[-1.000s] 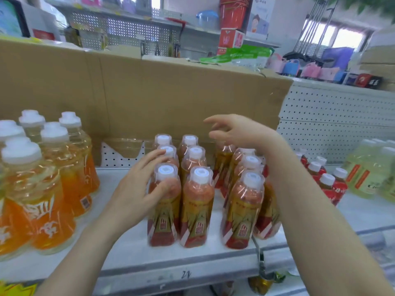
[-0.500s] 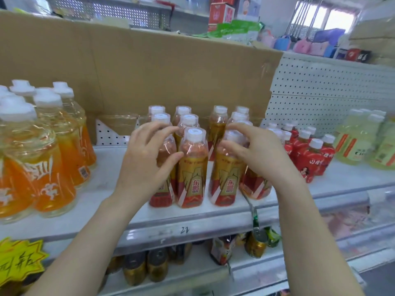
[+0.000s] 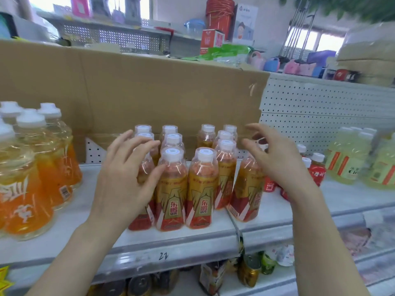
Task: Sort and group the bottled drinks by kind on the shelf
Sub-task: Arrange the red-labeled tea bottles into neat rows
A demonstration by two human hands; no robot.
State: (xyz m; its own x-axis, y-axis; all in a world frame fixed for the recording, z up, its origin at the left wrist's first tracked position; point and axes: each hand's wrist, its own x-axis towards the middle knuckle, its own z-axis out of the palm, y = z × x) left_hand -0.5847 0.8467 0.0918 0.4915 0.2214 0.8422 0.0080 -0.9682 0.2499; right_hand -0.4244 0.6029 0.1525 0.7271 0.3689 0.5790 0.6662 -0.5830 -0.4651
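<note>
Ahead of you a white shelf (image 3: pixel 273 212) runs across the view. A tall sheet of brown cardboard (image 3: pixel 149 92) stands along the back of it, and white pegboard (image 3: pixel 320 107) shows to the right of the cardboard. The gold-and-red bottles (image 3: pixel 199 189) stand in the middle of the shelf, packed in short columns that run back to the cardboard, all with white caps. Two of them stand side by side at the front edge with their labels facing you. A third front bottle stands just to their right, partly behind your right hand.

Your left hand (image 3: pixel 126 178) is at the left flank of this group, covering the front-left bottle. Its fingers are spread apart and only gently curved, reaching over the caps behind. The thumb lies by the shoulder of the next front bottle, though you cannot tell whether it touches. The hand grips nothing. Your right hand (image 3: pixel 275 161) is at the group's right flank, fingers apart and loosely bent, also holding nothing.

Large orange bottles (image 3: pixel 32 178) stand to the left, apart from the group. Small red bottles (image 3: pixel 317 171) stand just beyond your right hand, and pale yellow bottles (image 3: pixel 346 159) stand further right. Cans (image 3: pixel 249 272) sit on the level below.
</note>
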